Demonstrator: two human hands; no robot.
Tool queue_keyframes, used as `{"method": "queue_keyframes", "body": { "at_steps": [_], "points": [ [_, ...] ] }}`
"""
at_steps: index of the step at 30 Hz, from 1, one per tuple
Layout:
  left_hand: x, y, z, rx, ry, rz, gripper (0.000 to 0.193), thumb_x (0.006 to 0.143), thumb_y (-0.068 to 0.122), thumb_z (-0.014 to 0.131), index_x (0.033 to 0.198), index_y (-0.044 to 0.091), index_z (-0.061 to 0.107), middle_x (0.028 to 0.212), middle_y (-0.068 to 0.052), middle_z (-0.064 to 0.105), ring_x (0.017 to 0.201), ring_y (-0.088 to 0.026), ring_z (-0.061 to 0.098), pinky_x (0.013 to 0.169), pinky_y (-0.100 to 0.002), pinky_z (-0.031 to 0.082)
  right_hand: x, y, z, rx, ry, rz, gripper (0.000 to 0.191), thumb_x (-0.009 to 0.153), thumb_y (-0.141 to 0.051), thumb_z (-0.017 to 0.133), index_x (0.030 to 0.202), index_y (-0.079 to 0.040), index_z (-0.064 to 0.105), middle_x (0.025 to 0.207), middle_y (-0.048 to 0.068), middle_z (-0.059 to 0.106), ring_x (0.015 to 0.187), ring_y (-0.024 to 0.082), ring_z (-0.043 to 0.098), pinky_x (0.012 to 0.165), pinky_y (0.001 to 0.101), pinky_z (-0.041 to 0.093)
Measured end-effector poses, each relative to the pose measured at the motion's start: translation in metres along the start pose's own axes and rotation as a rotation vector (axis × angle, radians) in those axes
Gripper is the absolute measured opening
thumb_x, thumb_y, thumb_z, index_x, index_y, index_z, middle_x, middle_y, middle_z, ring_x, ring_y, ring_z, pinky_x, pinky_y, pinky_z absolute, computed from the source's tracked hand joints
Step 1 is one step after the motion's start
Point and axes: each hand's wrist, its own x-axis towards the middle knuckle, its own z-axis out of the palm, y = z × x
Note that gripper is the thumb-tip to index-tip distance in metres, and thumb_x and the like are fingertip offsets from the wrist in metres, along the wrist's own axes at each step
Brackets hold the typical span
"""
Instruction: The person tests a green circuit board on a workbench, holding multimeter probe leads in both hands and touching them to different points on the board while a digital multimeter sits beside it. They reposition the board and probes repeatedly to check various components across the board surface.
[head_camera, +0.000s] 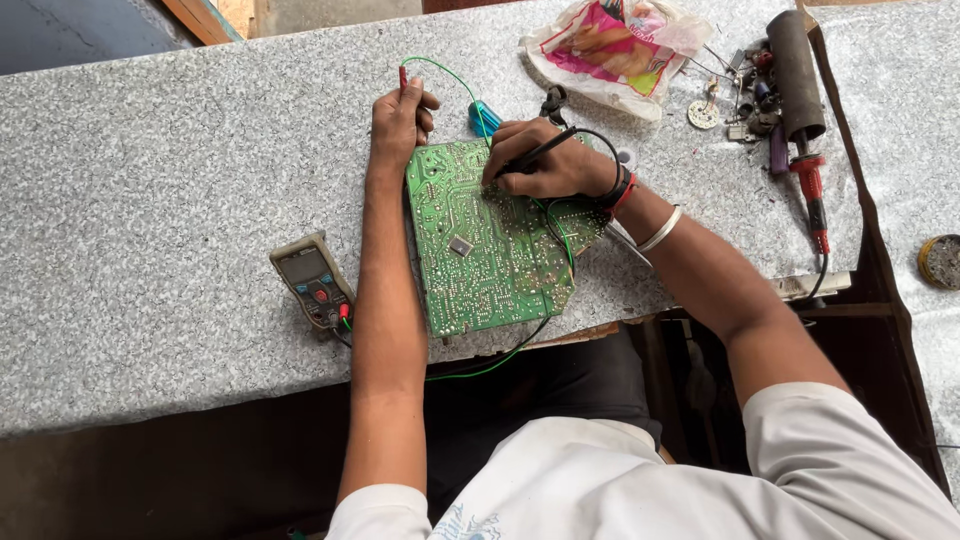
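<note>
Left hand (400, 122) outstretched, fingers pinched on red probe (403, 76); right hand (545, 160) curled, fingers clamped on black probe (535, 155) — tip on green circuit board (485, 245). Speckled grey bench (150, 180) — multimeter (312, 280) nearby.

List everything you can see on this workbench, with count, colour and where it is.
circuit board: one, green, centre of bench, under both hands
black probe: one, held in right hand, tip on board
red probe: one, in left hand, at board's top left corner
multimeter: one, grey, left of board
plastic bag: one, pink and clear, top
soldering iron: one, dark with red handle, right
small metal parts: several, beside iron
bench: one, speckled grey
left hand: grip on red probe
right hand: grip on black probe
</note>
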Motion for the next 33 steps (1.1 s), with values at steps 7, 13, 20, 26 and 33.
{"method": "queue_keyframes", "body": {
  "at_steps": [7, 13, 20, 26, 33],
  "points": [
    [0.01, -0.007, 0.002, 0.0, 0.004, -0.01, 0.045, 0.106, 0.043, 0.057, 0.087, 0.005, 0.072, 0.062, 0.001, 0.06, 0.046, -0.004, 0.049, 0.043, -0.02, 0.041, 0.001, 0.006, -0.004, 0.04, 0.01, 0.02, 0.021, 0.089, -0.018, 0.067, 0.101, -0.004, 0.077, 0.088, 0.007, 0.069, 0.087, 0.022, 0.064, 0.08, 0.0381, 0.052],
    [0.027, -0.015, 0.007, 0.009, -0.006, -0.022, 0.045, 0.106, 0.043, 0.057, 0.087, 0.005, 0.072, 0.062, 0.001, 0.06, 0.046, -0.004, 0.049, 0.043, -0.02, 0.041, -0.002, 0.019, -0.017, -0.026, -0.024, -0.043, 0.022, 0.092, -0.02, 0.068, 0.104, -0.004, 0.076, 0.091, 0.007, 0.069, 0.089, 0.025, 0.061, 0.083, 0.0407, 0.049],
    [0.037, -0.022, 0.014, 0.023, 0.003, -0.021, 0.045, 0.106, 0.044, 0.058, 0.087, 0.005, 0.072, 0.062, 0.002, 0.06, 0.046, -0.003, 0.049, 0.043, -0.019, 0.041, -0.01, 0.029, -0.024, -0.02, -0.015, -0.058, 0.022, 0.093, -0.021, 0.068, 0.104, -0.004, 0.076, 0.093, 0.007, 0.071, 0.089, 0.025, 0.061, 0.082, 0.0406, 0.05],
    [0.04, -0.03, 0.018, 0.042, 0.016, -0.035, 0.045, 0.106, 0.043, 0.058, 0.087, 0.005, 0.072, 0.062, 0.001, 0.059, 0.046, -0.004, 0.049, 0.043, -0.019, 0.041, -0.018, 0.038, -0.028, 0.071, 0.044, 0.042, 0.021, 0.095, -0.021, 0.07, 0.105, -0.004, 0.076, 0.093, 0.007, 0.071, 0.089, 0.023, 0.066, 0.079, 0.0369, 0.053],
    [0.046, -0.043, 0.023, 0.052, 0.008, -0.023, 0.046, 0.106, 0.044, 0.057, 0.088, 0.005, 0.072, 0.063, 0.002, 0.059, 0.047, -0.003, 0.049, 0.044, -0.019, 0.04, -0.03, 0.046, -0.033, 0.097, 0.127, 0.145, 0.02, 0.094, -0.018, 0.068, 0.106, -0.003, 0.075, 0.096, 0.009, 0.071, 0.089, 0.022, 0.069, 0.08, 0.0357, 0.054]
  ]
}}
